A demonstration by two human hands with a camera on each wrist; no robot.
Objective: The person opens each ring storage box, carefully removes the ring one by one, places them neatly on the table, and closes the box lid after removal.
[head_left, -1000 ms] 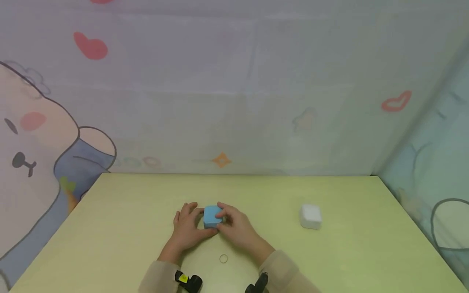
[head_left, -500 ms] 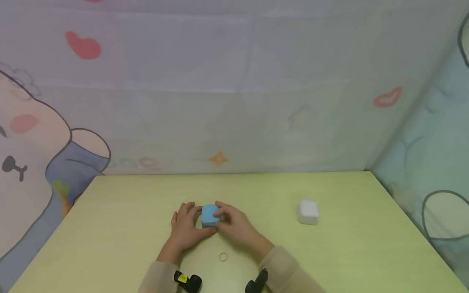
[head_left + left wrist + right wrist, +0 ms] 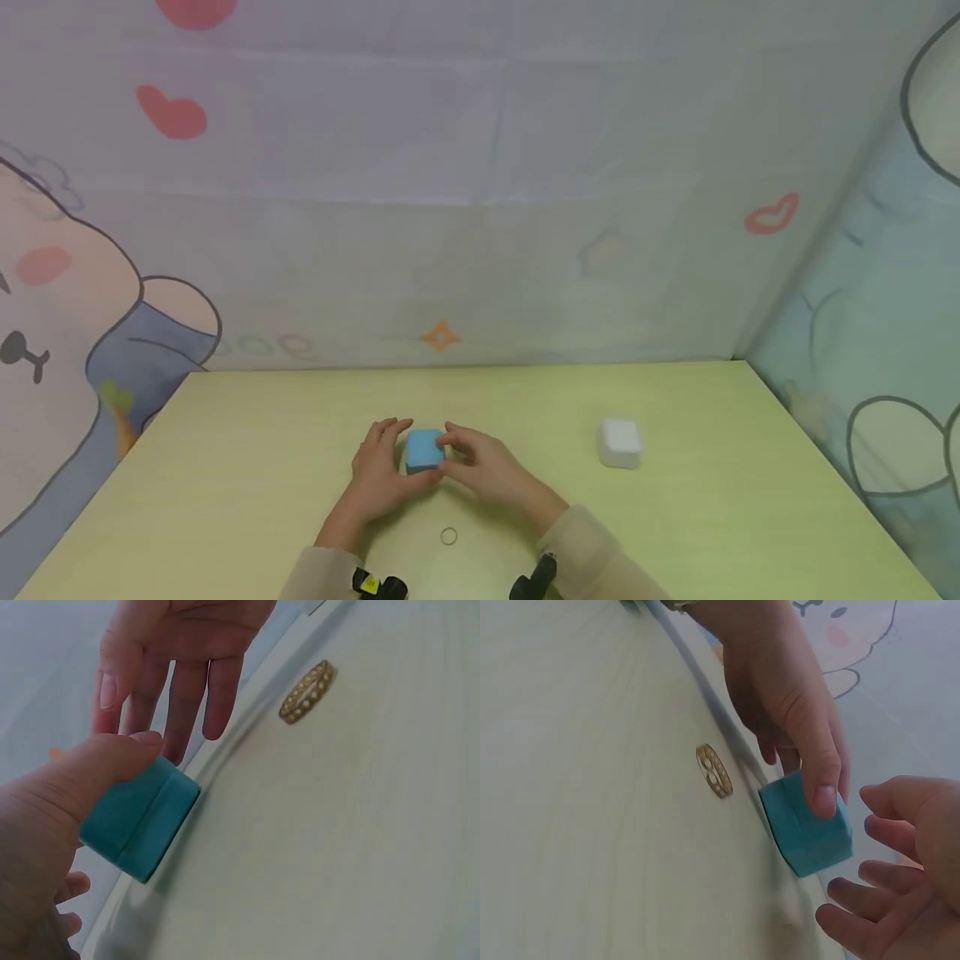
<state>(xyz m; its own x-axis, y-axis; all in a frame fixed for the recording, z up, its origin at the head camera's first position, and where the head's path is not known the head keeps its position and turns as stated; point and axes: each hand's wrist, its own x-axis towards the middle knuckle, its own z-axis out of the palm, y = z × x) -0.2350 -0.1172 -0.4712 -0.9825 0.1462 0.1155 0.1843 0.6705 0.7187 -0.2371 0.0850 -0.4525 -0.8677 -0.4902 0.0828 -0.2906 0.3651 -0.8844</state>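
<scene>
A small blue ring box point(image 3: 424, 451) stands closed on the table, a seam running along its side in the left wrist view. My left hand point(image 3: 375, 471) holds it from the left, thumb against the near side; its other fingers are partly hidden behind the box. At the box's right side is my right hand point(image 3: 487, 467), fingers loosely bent. The right wrist view shows those fingers point(image 3: 855, 900) apart from the box. A gold openwork ring point(image 3: 306, 693) lies on the table on the near side of the box, between my forearms.
A white box point(image 3: 620, 442) of similar size stands on the table point(image 3: 697, 517) to the right. Behind the far table edge hangs a printed cloth point(image 3: 360, 208). Black wrist cameras point(image 3: 532, 579) sit at both cuffs.
The right fingers have drawn back slightly from the blue ring box's top and right side. My left hand keeps its hold. The head view has shifted a little.
</scene>
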